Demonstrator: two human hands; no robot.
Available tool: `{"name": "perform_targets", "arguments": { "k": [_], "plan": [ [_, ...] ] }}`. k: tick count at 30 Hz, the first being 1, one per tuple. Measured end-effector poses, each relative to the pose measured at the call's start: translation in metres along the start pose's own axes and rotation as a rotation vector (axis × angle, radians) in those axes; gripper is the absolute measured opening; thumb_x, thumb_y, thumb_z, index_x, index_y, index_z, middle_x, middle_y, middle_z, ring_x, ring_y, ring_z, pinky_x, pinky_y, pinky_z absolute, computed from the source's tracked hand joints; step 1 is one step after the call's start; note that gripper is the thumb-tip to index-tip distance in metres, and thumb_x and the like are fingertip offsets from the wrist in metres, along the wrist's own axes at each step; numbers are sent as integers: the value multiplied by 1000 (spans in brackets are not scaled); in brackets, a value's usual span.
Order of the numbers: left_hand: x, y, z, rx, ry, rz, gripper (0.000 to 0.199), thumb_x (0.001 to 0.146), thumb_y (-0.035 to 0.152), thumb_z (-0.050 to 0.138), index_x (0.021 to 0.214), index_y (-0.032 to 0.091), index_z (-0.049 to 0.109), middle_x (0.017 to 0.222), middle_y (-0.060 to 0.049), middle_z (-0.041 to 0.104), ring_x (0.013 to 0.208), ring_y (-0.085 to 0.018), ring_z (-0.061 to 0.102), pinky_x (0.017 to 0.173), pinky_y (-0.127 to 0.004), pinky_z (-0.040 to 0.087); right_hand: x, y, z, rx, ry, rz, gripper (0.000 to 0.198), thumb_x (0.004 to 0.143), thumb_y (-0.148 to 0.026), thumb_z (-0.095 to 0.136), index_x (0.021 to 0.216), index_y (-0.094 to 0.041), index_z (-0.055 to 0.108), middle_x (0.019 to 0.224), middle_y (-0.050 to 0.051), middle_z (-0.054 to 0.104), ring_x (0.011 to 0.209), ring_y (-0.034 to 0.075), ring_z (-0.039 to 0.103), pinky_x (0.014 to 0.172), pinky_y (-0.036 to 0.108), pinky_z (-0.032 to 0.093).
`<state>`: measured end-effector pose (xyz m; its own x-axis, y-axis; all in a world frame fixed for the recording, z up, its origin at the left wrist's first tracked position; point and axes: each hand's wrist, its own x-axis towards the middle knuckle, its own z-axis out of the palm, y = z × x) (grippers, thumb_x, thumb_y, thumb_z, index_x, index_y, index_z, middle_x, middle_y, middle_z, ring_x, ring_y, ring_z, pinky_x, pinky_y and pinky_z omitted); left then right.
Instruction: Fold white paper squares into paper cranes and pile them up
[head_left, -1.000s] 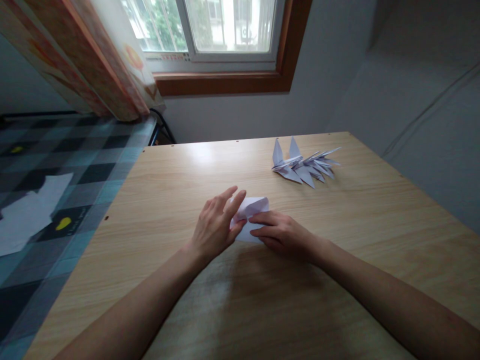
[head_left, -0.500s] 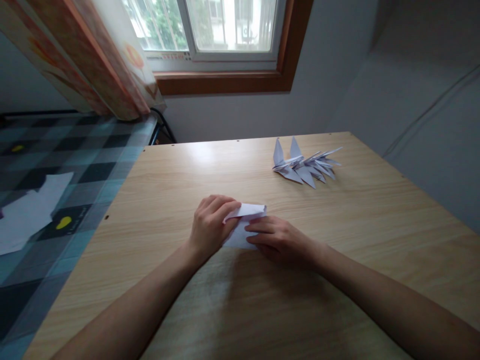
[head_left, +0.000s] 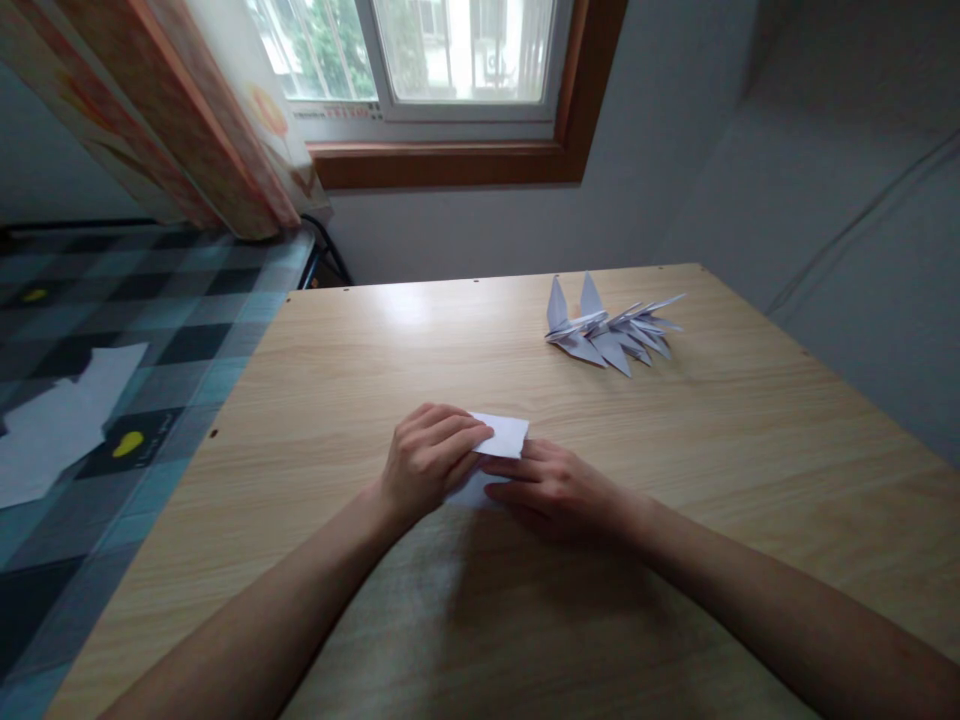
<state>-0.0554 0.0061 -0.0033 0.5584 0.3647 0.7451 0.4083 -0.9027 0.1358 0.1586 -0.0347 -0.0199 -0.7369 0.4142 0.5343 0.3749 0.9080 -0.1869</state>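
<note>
A white sheet of paper (head_left: 504, 436) lies between my hands on the wooden table (head_left: 337, 370), its far part bent over toward me. My left hand (head_left: 431, 455) grips the bent flap at its left side, the thumb hidden under the paper. From the right, my right hand (head_left: 555, 485) reaches in with its fingers on the lower part of the sheet, some of them under the flap's edge. Whether the right fingers pinch the paper or only press it flat, I cannot tell.
Folded white paper pieces with pointed tips (head_left: 611, 325) lie in a cluster at the table's far right. On the left, a checked cloth (head_left: 187, 345) covers another surface and carries loose white paper (head_left: 60, 430). Beyond the table are a window (head_left: 457, 60) and a curtain (head_left: 217, 120).
The paper's far flap has come over further toward me and now lies lower. My left hand has moved slightly down with it, and my right fingers have slid a little left.
</note>
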Motion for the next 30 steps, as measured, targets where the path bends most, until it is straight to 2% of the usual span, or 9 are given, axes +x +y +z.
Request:
{"name": "perform_targets", "arguments": {
  "k": [5, 8, 11, 15, 19, 23, 25, 27, 30],
  "plan": [
    [0, -1, 0, -65, 64, -170, 17, 93, 21, 60, 79, 17, 68, 70, -2, 71, 61, -12, 65, 61, -24, 49, -3, -1, 0, -8, -40, 14, 14, 90, -15, 58, 99, -18, 68, 114, 8, 72, 109, 21, 64, 93, 38, 54],
    [0, 1, 0, -29, 134, -187, 8, 90, 21, 65, 83, 17, 69, 75, -3, 73, 65, -12, 66, 61, -23, 49, -4, -1, 1, -31, -48, 19, 14, 91, -18, 58, 101, -18, 68, 116, 8, 72, 110, 21, 64, 93, 38, 53],
    [0, 3, 0, 9, 194, -214, 9, 86, 22, 71, 79, 17, 69, 69, -1, 71, 60, -11, 64, 58, -22, 48, -4, -1, 2, -52, -20, 15, 17, 91, -19, 58, 104, -18, 68, 116, 8, 72, 109, 23, 64, 90, 38, 53],
    [-1, 3, 1, -2, 162, -232, 17, 88, 24, 69, 72, 18, 68, 62, 1, 68, 53, -9, 60, 52, -20, 45, -4, -1, 2, -66, -22, 32, 19, 91, -18, 57, 107, -19, 68, 118, 7, 72, 107, 22, 65, 88, 38, 53],
    [-3, 3, 2, 2, 171, -254, 16, 91, 24, 64, 78, 18, 69, 68, 0, 72, 57, -9, 64, 53, -19, 46, -4, -2, 1, -88, -23, 49, 19, 91, -19, 57, 106, -19, 68, 118, 8, 72, 107, 23, 65, 88, 38, 53],
    [-3, 2, 4, 21, 245, -295, 2, 88, 20, 68, 87, 18, 68, 73, 1, 72, 58, -8, 65, 56, -17, 50, -4, -1, 1, -93, -41, 100, 22, 90, -19, 58, 109, -18, 68, 121, 11, 70, 108, 25, 64, 89, 40, 52],
    [-3, 2, 4, 34, 291, -312, 10, 86, 19, 70, 95, 18, 67, 79, 1, 72, 62, -8, 66, 60, -18, 52, -4, -1, 1, -113, -67, 140, 24, 89, -20, 58, 111, -18, 68, 118, 13, 70, 106, 26, 63, 90, 42, 50],
    [-2, 3, 3, 42, 305, -294, 15, 85, 18, 70, 99, 18, 64, 83, 0, 72, 64, -9, 66, 60, -19, 53, -5, -1, 1, -154, -95, 185, 26, 89, -23, 58, 112, -16, 68, 112, 15, 71, 103, 28, 63, 91, 45, 49],
    [-2, 5, 0, 19, 202, -146, 7, 85, 16, 68, 88, 17, 62, 75, 0, 69, 60, -9, 63, 56, -20, 49, -5, -1, 0, -219, -112, 256, 29, 90, -30, 58, 114, -17, 69, 106, 15, 72, 97, 29, 62, 88, 45, 48]
  ]
}}
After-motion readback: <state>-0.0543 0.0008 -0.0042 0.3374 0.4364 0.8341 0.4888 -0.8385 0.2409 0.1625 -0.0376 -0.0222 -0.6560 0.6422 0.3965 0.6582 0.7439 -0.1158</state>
